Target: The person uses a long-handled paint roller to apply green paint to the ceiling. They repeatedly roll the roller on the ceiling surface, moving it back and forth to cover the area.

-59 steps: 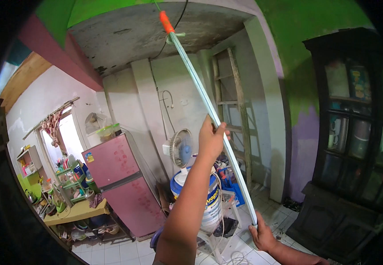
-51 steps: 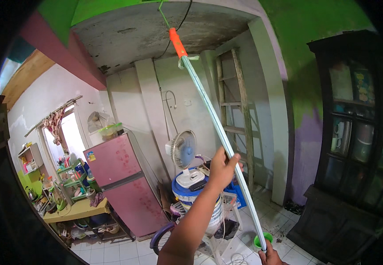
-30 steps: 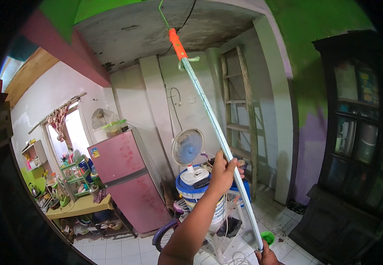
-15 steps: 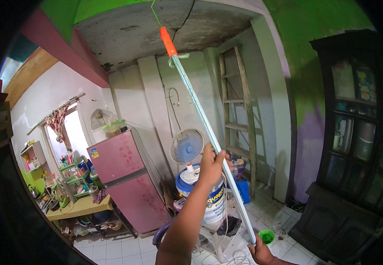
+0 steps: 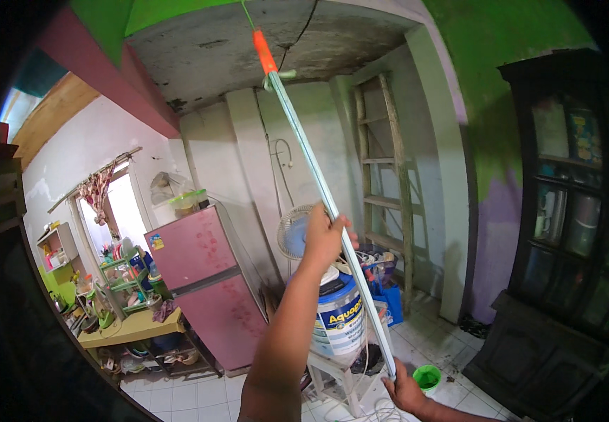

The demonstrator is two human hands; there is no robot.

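A long pale-blue pole slants across the view, from the upper left down to the lower right. My left hand is wrapped round it near the middle. Lower down, my right hand grips its bottom end. An orange handle is fixed to the pole's top, with a pale cloth tie knotted below it. From that handle a thin green rod runs up to the green-painted band; whatever is on its far end is out of view.
Below my left arm, a paint bucket stands on a white stool. A fan and a wooden ladder are behind. A pink fridge stands left, a dark cabinet right. A green tub sits on the tiled floor.
Both hands and the pole have shifted up and slightly left. My grip looks the same. The view has moved a little, and more of the bucket shows.
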